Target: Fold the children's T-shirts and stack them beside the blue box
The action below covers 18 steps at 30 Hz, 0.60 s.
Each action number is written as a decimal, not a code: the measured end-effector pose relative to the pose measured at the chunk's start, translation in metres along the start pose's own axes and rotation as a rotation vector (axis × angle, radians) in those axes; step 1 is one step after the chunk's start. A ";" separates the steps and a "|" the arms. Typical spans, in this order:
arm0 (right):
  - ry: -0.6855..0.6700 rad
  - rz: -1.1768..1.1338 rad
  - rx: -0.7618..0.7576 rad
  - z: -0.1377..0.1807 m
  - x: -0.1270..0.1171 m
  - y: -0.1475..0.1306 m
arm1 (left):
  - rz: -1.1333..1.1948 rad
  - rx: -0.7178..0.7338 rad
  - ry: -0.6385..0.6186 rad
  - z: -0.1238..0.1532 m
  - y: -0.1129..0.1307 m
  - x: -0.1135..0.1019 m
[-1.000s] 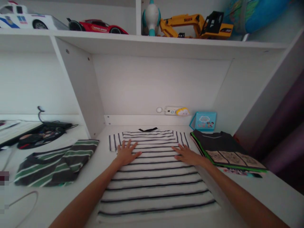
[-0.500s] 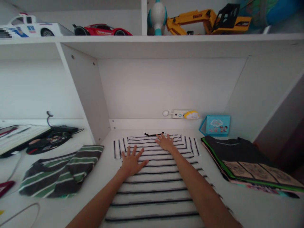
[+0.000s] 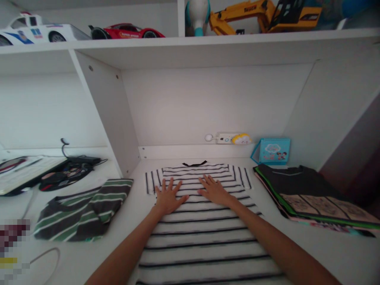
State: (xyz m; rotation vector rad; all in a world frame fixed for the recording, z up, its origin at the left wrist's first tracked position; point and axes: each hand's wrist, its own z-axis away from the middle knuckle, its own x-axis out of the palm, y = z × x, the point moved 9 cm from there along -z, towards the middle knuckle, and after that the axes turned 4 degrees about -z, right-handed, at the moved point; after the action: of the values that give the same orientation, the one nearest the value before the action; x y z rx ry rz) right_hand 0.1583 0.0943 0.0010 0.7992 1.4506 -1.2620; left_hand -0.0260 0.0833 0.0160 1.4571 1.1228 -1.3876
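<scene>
A white T-shirt with black stripes lies spread flat on the white desk, its dark-edged neckline at the far end and its short sleeves out to both sides. On its upper left chest rests my left hand, palm down with fingers spread. My right hand lies flat on the chest a little farther up and to the right, fingers apart. Neither hand grips the cloth. The shirt's near end runs out of view at the bottom.
A green and grey striped shirt lies folded at left. Several folded garments are stacked at right, before a blue desk calendar. A power strip is at the back. Toy vehicles, including a yellow excavator, stand on the shelf above.
My right hand has moved down from near the neckline to the chest. The left hand stays in nearly the same spot on the shirt. The neckline now shows fully, and the view has shifted slightly.
</scene>
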 end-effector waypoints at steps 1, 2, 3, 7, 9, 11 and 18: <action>0.008 0.012 -0.012 0.014 0.000 0.010 | -0.001 0.001 -0.002 0.000 0.000 0.000; 0.025 0.031 -0.005 0.029 -0.001 0.024 | -0.001 0.001 -0.003 0.000 0.000 0.000; 0.048 0.053 0.023 0.042 -0.004 0.042 | -0.004 0.000 -0.002 0.000 0.001 -0.001; 0.130 0.140 0.225 0.091 -0.021 0.107 | -0.017 0.003 -0.002 -0.001 0.001 -0.002; 0.146 0.164 0.277 0.111 -0.026 0.112 | -0.019 0.009 -0.004 -0.001 0.002 -0.003; 0.125 0.154 0.229 0.126 -0.026 0.094 | -0.021 0.013 -0.007 -0.001 0.004 -0.005; 0.036 0.016 0.052 0.179 -0.011 0.032 | -0.036 0.180 -0.068 0.044 0.037 -0.036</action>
State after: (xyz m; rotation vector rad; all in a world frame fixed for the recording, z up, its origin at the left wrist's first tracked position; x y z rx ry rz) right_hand 0.2377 -0.0689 0.0118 0.8711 1.4418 -1.2836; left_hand -0.0027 0.0286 0.0480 1.5093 1.0069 -1.5852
